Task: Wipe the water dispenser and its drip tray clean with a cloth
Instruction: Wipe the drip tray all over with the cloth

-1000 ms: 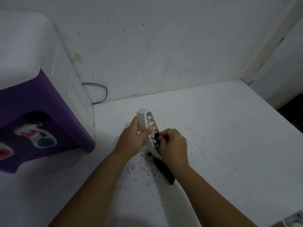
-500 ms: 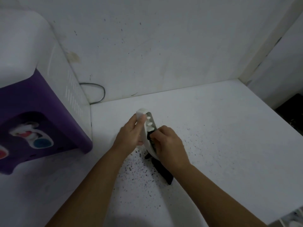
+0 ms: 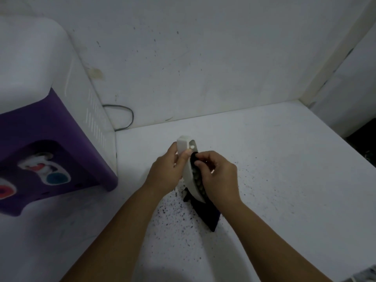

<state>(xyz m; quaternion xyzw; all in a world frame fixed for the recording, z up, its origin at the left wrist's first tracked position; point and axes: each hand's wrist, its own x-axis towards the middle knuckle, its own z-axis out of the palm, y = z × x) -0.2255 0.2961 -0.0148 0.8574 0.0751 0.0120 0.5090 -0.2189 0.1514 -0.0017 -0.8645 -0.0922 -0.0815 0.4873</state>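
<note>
My left hand [image 3: 165, 171] grips the white slotted drip tray [image 3: 186, 165], standing it on edge above the white counter [image 3: 274, 169]. My right hand [image 3: 218, 178] pinches a dark cloth [image 3: 205, 212] and presses it against the tray's slotted face near the top. The cloth's loose end hangs below my right wrist onto the counter. The water dispenser [image 3: 50, 127], white on top with a purple front, stands at the left; its red and blue taps show.
Dark specks of dirt [image 3: 175, 212] are scattered on the counter below and right of the tray. A grey cable [image 3: 126, 117] loops behind the dispenser along the stained white wall. The counter's right edge drops off near a dark gap [image 3: 364, 143].
My right hand has slid the cloth up the tray's slotted face toward its top end. The tray has turned more edge-on. More specks lie on the counter.
</note>
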